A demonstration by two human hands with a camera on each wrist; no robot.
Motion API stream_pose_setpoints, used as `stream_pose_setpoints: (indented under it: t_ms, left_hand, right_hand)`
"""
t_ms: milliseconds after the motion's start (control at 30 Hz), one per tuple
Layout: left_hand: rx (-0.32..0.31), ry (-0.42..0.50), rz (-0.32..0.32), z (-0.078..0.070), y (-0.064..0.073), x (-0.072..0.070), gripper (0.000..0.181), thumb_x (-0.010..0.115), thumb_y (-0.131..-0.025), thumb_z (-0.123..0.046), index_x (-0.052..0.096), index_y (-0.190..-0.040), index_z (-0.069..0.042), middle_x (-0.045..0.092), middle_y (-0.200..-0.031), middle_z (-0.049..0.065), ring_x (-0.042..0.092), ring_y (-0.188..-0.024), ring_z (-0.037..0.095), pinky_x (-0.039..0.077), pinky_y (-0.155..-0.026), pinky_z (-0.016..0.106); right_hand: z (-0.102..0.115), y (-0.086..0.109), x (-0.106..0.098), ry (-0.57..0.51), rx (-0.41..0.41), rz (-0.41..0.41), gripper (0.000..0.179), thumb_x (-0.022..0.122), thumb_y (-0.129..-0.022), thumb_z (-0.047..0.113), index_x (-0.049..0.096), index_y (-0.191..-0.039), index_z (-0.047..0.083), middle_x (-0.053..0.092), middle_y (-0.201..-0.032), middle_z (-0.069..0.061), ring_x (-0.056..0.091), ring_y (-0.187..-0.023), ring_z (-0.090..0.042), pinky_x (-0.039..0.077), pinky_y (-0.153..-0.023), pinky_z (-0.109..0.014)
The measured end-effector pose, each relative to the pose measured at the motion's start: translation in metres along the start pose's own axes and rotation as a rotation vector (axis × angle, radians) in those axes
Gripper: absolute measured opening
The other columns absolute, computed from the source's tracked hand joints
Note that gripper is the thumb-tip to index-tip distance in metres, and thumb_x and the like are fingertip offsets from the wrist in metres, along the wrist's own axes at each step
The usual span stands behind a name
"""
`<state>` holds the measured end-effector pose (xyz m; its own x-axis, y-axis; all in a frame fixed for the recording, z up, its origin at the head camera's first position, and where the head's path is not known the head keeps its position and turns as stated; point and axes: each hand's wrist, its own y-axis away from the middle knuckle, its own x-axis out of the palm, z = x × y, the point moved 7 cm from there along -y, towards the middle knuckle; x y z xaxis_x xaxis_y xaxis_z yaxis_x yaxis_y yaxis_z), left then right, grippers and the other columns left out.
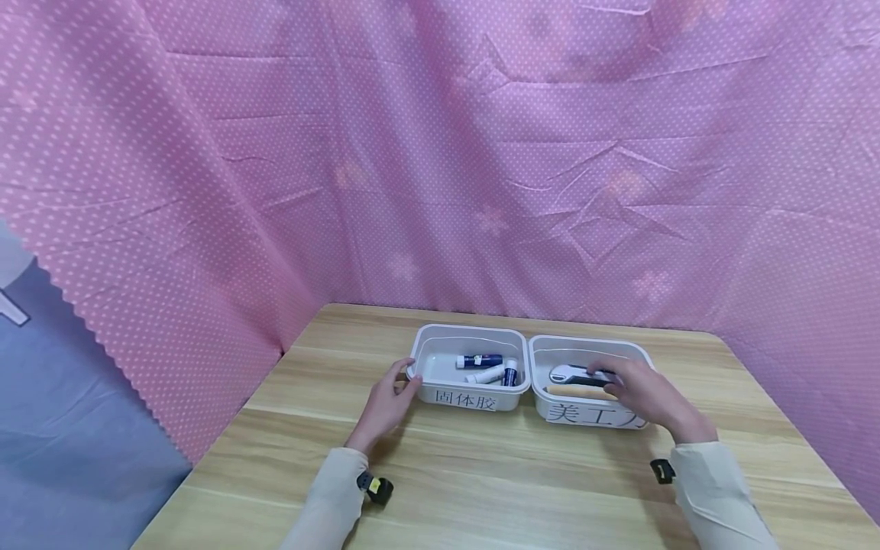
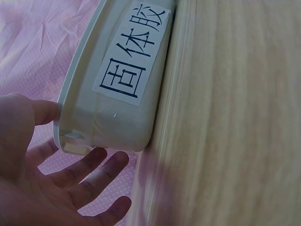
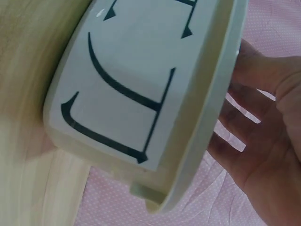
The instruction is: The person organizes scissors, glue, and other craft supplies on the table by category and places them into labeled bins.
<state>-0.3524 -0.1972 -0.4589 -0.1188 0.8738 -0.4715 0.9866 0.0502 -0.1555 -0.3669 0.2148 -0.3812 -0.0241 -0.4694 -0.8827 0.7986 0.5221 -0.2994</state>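
Note:
Two white plastic boxes stand side by side on the table. My left hand (image 1: 386, 406) is at the left corner of the left box (image 1: 429, 390), thumb touching the rim and the other fingers spread, fairly straight, beside its end. Several glue sticks (image 1: 480, 360) lie inside that box, blue and white. At the right box (image 1: 598, 418), my right hand (image 1: 642, 388) reaches over the rim, thumb and index finger about the end of a black utility knife (image 1: 593, 380). A white-and-black utility knife (image 1: 565, 373) and a yellow one (image 1: 580, 393) lie there too. In the right wrist view the box wall hides those fingertips.
Paper labels with black Chinese characters are on both box fronts, one on the left box (image 2: 132, 52) and one on the right box (image 3: 127, 89). The wooden table (image 1: 481, 489) ends at a pink dotted curtain (image 1: 440, 191). Black straps (image 1: 376, 487) sit at both wrists.

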Motion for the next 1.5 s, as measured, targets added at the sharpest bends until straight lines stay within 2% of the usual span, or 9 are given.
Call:
stream_pose_setpoints:
  t_ms: [267, 567, 733, 900, 1100, 1233, 1500]
  left_hand:
    - [0.003, 0.007, 0.006, -0.002, 0.001, 0.002, 0.051, 0.056, -0.106, -0.032, 0.045, -0.153, -0.015, 0.061, -0.134, 0.020, 0.067, -0.107, 0.027, 0.058, -0.093, 0.044]
    - [0.002, 0.011, 0.007, -0.002, -0.001, 0.001, 0.051, 0.056, -0.106, -0.032, 0.045, -0.153, -0.015, 0.062, -0.133, 0.019, 0.067, -0.106, 0.026, 0.058, -0.092, 0.044]
    - [-0.003, 0.010, 0.003, -0.001, -0.001, 0.001, 0.051, 0.056, -0.106, -0.032, 0.045, -0.153, -0.015, 0.062, -0.133, 0.019, 0.066, -0.105, 0.025, 0.058, -0.091, 0.042]
    - [-0.004, 0.012, 0.004, -0.001, -0.001, 0.002, 0.051, 0.056, -0.106, -0.031, 0.045, -0.153, -0.015, 0.061, -0.134, 0.020, 0.066, -0.106, 0.026, 0.058, -0.092, 0.043]
    - [-0.005, 0.007, 0.006, -0.001, -0.001, 0.002, 0.051, 0.055, -0.106, -0.032, 0.045, -0.153, -0.016, 0.061, -0.135, 0.020, 0.066, -0.108, 0.027, 0.058, -0.094, 0.044]
    - [0.002, 0.010, 0.012, -0.003, -0.003, 0.004, 0.051, 0.055, -0.106, -0.032, 0.044, -0.153, -0.016, 0.061, -0.135, 0.020, 0.066, -0.109, 0.028, 0.057, -0.095, 0.045]
    - [-0.016, 0.022, 0.032, -0.004, -0.004, 0.012, 0.052, 0.055, -0.106, -0.034, 0.043, -0.155, -0.018, 0.059, -0.138, 0.018, 0.066, -0.111, 0.027, 0.058, -0.094, 0.043]
  right_hand:
    - [-0.002, 0.001, 0.004, 0.022, -0.045, -0.020, 0.034, 0.075, -0.082, -0.011, 0.073, -0.111, 0.006, 0.074, -0.105, -0.006, 0.069, -0.101, -0.029, 0.057, -0.087, -0.051]
    - [-0.008, 0.000, 0.007, 0.032, -0.013, 0.001, 0.031, 0.074, -0.083, -0.011, 0.073, -0.109, 0.006, 0.074, -0.106, -0.008, 0.069, -0.101, -0.028, 0.057, -0.088, -0.051]
    - [-0.008, 0.000, 0.007, 0.046, -0.022, 0.008, 0.028, 0.074, -0.084, -0.010, 0.073, -0.106, 0.006, 0.075, -0.104, -0.008, 0.069, -0.100, -0.029, 0.057, -0.088, -0.052]
    - [-0.008, 0.000, 0.007, 0.043, 0.009, 0.017, 0.027, 0.074, -0.084, -0.009, 0.073, -0.107, 0.006, 0.074, -0.104, -0.009, 0.069, -0.099, -0.029, 0.057, -0.086, -0.052]
    - [-0.010, 0.002, 0.003, 0.009, 0.051, 0.006, 0.030, 0.073, -0.085, -0.010, 0.073, -0.113, 0.000, 0.074, -0.110, -0.015, 0.068, -0.106, -0.038, 0.055, -0.092, -0.058]
    - [-0.011, 0.006, -0.003, 0.023, 0.090, -0.005, 0.031, 0.073, -0.086, -0.009, 0.073, -0.115, 0.002, 0.073, -0.114, -0.016, 0.067, -0.109, -0.039, 0.054, -0.094, -0.060]
    - [-0.007, 0.012, -0.009, 0.034, 0.084, -0.027, 0.023, 0.071, -0.091, -0.002, 0.073, -0.113, 0.004, 0.074, -0.111, -0.014, 0.069, -0.106, -0.036, 0.055, -0.093, -0.057]
